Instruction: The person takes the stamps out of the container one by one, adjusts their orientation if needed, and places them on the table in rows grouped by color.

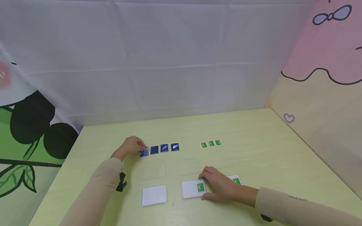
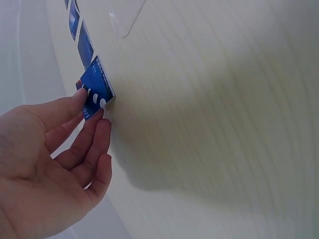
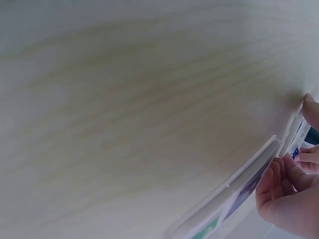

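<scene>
My left hand (image 1: 131, 145) pinches a blue postage stamp (image 2: 96, 88) between thumb and fingers, at the left end of a row of blue stamps (image 1: 164, 148). The stamp is marked 120 and stands tilted in the left wrist view. Lower right, my right hand (image 1: 219, 185) holds a white card (image 1: 189, 189) by its right part, fingers at the far edge and thumb at the near edge. A green stamp (image 1: 200, 187) lies on that card, near its right end. Behind this hand, a second card with a green stamp (image 1: 236, 181) is partly hidden.
A blank white card (image 1: 154, 195) lies left of the held one. Two clear rectangular sleeves (image 1: 154, 171) lie above the cards. Three small green stamps (image 1: 211, 143) form a row at the back right. A white cloth (image 1: 175, 62) hangs behind the table (image 1: 249, 141).
</scene>
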The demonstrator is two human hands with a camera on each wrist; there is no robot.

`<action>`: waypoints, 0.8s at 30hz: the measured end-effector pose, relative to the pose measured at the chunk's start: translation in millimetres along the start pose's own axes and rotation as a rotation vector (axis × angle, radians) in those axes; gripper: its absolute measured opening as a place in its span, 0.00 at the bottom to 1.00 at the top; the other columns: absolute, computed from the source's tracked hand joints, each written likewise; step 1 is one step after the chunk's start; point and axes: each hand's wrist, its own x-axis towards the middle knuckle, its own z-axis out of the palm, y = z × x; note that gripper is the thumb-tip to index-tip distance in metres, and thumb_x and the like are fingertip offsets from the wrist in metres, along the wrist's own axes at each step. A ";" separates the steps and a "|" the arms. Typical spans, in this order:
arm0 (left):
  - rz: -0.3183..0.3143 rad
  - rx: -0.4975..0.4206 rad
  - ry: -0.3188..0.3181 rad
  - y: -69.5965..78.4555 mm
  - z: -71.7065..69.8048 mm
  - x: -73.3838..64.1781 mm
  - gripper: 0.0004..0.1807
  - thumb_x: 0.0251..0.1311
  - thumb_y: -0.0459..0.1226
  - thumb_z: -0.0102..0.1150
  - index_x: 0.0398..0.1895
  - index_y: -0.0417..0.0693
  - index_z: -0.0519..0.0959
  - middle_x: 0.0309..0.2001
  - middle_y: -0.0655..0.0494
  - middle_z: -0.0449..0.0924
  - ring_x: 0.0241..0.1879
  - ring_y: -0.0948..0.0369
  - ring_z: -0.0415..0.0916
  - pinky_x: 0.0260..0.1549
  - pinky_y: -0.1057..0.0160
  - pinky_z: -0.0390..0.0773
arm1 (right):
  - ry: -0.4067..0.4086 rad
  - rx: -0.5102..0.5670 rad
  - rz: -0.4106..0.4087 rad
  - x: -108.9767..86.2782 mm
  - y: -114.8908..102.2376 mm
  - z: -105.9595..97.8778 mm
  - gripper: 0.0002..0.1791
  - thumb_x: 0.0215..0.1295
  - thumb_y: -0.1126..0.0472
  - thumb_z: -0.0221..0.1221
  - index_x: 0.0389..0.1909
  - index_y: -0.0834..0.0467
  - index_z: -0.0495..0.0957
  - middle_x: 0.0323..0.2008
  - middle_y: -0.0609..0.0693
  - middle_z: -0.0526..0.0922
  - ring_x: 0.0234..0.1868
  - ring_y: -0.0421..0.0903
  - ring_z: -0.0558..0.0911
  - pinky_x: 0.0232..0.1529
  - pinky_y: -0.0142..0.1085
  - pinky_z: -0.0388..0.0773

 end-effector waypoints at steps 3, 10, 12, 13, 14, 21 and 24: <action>-0.003 -0.002 0.005 1.5 0.2 -0.1 0.08 0.59 0.35 0.62 0.35 0.36 0.83 0.31 0.50 0.81 0.28 0.61 0.69 0.27 0.67 0.68 | 0.002 -0.004 -0.001 0.2 0.5 0.6 0.29 0.53 0.43 0.68 0.51 0.55 0.74 0.48 0.43 0.73 0.52 0.39 0.70 0.59 0.36 0.73; -0.015 0.014 0.020 1.5 1.3 2.0 0.08 0.59 0.35 0.62 0.35 0.37 0.83 0.32 0.48 0.82 0.29 0.60 0.71 0.27 0.67 0.69 | 0.008 0.001 -0.005 0.4 1.3 1.0 0.29 0.53 0.43 0.68 0.51 0.55 0.74 0.48 0.43 0.73 0.52 0.39 0.71 0.60 0.37 0.73; -0.014 0.022 0.026 1.0 1.5 2.5 0.08 0.59 0.35 0.62 0.34 0.38 0.84 0.33 0.48 0.82 0.30 0.60 0.71 0.28 0.67 0.70 | 0.009 0.001 -0.007 0.6 1.4 0.9 0.29 0.53 0.43 0.68 0.51 0.55 0.74 0.49 0.43 0.73 0.52 0.39 0.71 0.59 0.37 0.73; -0.011 0.027 0.029 0.8 1.5 2.6 0.08 0.59 0.35 0.62 0.34 0.38 0.84 0.34 0.48 0.83 0.30 0.59 0.71 0.28 0.67 0.70 | 0.009 -0.001 -0.007 0.6 1.5 0.9 0.29 0.53 0.43 0.68 0.51 0.55 0.74 0.49 0.43 0.73 0.52 0.39 0.71 0.59 0.37 0.73; -0.009 0.030 0.032 0.8 1.6 2.7 0.08 0.59 0.35 0.62 0.34 0.38 0.84 0.34 0.47 0.83 0.31 0.59 0.72 0.29 0.66 0.70 | 0.008 -0.002 -0.005 0.7 1.6 0.9 0.29 0.53 0.43 0.68 0.51 0.55 0.74 0.49 0.43 0.73 0.52 0.39 0.71 0.59 0.37 0.74; 0.001 0.017 0.035 -0.8 0.8 3.9 0.07 0.58 0.34 0.62 0.33 0.38 0.83 0.34 0.46 0.83 0.32 0.57 0.73 0.32 0.63 0.73 | 0.002 -0.002 0.002 0.6 2.1 2.2 0.30 0.53 0.42 0.67 0.52 0.54 0.74 0.49 0.43 0.73 0.52 0.38 0.70 0.59 0.37 0.74; 0.001 0.023 0.039 -1.8 1.8 5.1 0.07 0.58 0.34 0.62 0.33 0.38 0.83 0.34 0.47 0.83 0.33 0.58 0.73 0.34 0.62 0.74 | 0.001 -0.002 0.007 0.2 2.3 2.9 0.30 0.53 0.42 0.67 0.52 0.54 0.74 0.49 0.42 0.73 0.52 0.38 0.70 0.59 0.37 0.74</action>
